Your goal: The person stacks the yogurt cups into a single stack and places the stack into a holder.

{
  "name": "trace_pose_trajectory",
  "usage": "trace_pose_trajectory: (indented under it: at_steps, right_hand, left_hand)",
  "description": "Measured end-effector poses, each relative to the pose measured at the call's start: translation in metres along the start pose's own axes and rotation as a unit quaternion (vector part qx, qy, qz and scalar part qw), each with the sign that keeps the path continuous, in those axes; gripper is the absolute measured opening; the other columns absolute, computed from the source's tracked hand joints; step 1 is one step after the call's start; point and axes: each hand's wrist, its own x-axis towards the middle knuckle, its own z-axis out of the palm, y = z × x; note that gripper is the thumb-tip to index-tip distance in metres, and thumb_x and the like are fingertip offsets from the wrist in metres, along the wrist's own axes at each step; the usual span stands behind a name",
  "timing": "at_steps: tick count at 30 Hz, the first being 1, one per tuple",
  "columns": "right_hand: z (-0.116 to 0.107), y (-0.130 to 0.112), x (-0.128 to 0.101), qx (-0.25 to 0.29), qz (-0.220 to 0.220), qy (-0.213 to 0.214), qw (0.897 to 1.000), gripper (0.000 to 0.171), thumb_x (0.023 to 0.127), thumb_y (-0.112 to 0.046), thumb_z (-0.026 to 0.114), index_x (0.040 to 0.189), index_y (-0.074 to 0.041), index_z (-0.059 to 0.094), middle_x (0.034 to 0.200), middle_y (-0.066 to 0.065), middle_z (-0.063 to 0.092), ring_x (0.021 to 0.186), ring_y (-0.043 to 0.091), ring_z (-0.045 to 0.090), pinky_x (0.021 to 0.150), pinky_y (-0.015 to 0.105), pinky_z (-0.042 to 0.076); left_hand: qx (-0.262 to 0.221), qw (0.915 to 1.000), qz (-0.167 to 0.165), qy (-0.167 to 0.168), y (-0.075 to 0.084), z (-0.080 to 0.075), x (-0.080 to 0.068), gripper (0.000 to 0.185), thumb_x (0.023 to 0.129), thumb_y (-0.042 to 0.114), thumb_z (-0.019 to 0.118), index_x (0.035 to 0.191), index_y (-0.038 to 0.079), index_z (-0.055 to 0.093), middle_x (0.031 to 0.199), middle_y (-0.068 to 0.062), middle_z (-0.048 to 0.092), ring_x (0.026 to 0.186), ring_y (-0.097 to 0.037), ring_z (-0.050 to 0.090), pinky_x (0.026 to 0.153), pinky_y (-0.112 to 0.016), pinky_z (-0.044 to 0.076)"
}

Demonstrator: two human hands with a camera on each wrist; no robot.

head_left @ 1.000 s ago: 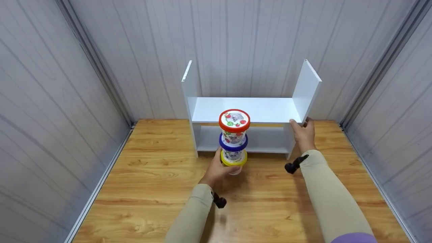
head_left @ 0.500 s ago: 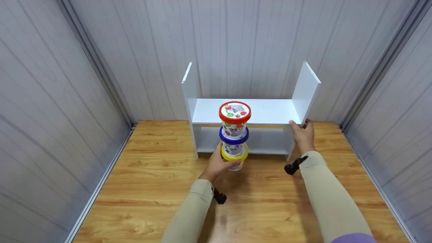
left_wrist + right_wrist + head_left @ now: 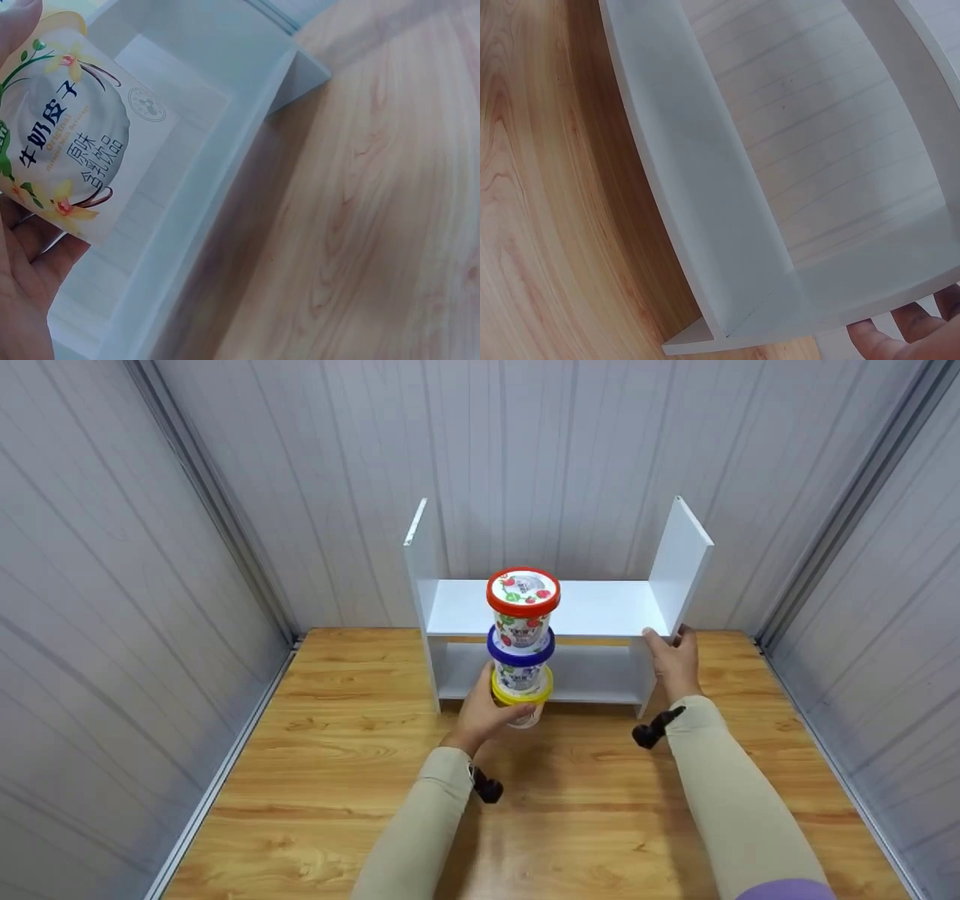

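My left hand (image 3: pixel 480 714) grips the bottom one of three stacked printed tubs, the yellow-lidded tub (image 3: pixel 67 135), with thumb and fingers around its side. On it stands a blue-lidded tub (image 3: pixel 520 672), topped by a red-lidded tub (image 3: pixel 523 631). The stack is held upright in front of a white two-tier shelf (image 3: pixel 600 604), overlapping its middle in the head view. At the shelf's right side, my right hand (image 3: pixel 677 664) holds the side panel, thumb at the front near the upper board. Its fingers (image 3: pixel 874 341) lie along the panel's outer side in the right wrist view.
The shelf stands on a wood-grain surface (image 3: pixel 337 780) close to the pale back wall (image 3: pixel 540 457). Its left upright panel (image 3: pixel 421 555) and right upright panel (image 3: pixel 682 559) rise above the upper board. Pale walls also enclose the left and right sides.
My left hand has raised the stack of tubs and moved it slightly farther forward, so the red lid now overlaps the upper board's middle. The right hand stays on the side panel.
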Motion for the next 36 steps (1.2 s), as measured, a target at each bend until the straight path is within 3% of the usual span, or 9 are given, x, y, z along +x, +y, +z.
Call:
trace_pose_trajectory:
  at_steps: [8, 23, 30, 36]
  right_hand:
    - [0.002, 0.0, 0.0, 0.008, 0.003, 0.002, 1.0, 0.087, 0.096, -0.045, 0.063, 0.16, -0.009, 0.016, 0.158, 0.02, 0.031, 0.14, 0.03, 0.038, 0.117, 0.041, 0.035]
    - [0.004, 0.005, 0.001, 0.037, 0.002, 0.012, 0.999, 0.085, 0.096, -0.041, 0.064, 0.16, -0.011, 0.017, 0.159, 0.018, 0.031, 0.139, 0.027, 0.038, 0.116, 0.038, 0.034]
    - [0.005, 0.006, -0.001, 0.037, 0.009, 0.0, 0.999, 0.089, 0.096, -0.043, 0.062, 0.162, -0.013, 0.011, 0.162, 0.017, 0.024, 0.143, 0.026, 0.033, 0.119, 0.039, 0.031]
    - [0.006, 0.006, -0.002, 0.028, 0.013, -0.004, 1.0, 0.09, 0.096, -0.045, 0.062, 0.162, -0.013, 0.01, 0.161, 0.017, 0.025, 0.143, 0.027, 0.033, 0.119, 0.041, 0.031]
  left_hand:
    - [0.001, 1.0, 0.001, -0.002, 0.014, -0.002, 0.004, 0.096, 0.068, 0.045, 0.094, 0.146, 0.036, 0.039, 0.134, 0.012, 0.058, 0.123, -0.016, 0.056, 0.111, -0.05, 0.042]
    - [-0.01, 0.998, 0.057, -0.026, 0.041, -0.008, 0.015, 0.093, 0.073, 0.036, 0.092, 0.148, 0.034, 0.037, 0.132, 0.008, 0.059, 0.12, -0.017, 0.058, 0.108, -0.047, 0.045]
    - [0.001, 0.9991, 0.036, -0.021, 0.053, -0.01, 0.015, 0.1, 0.072, 0.042, 0.092, 0.151, 0.033, 0.032, 0.133, 0.009, 0.058, 0.122, -0.016, 0.057, 0.11, -0.047, 0.043]
    - [-0.006, 0.9988, 0.046, -0.016, 0.061, -0.015, 0.019, 0.099, 0.072, 0.043, 0.091, 0.151, 0.032, 0.032, 0.134, 0.009, 0.058, 0.122, -0.016, 0.057, 0.11, -0.046, 0.043]
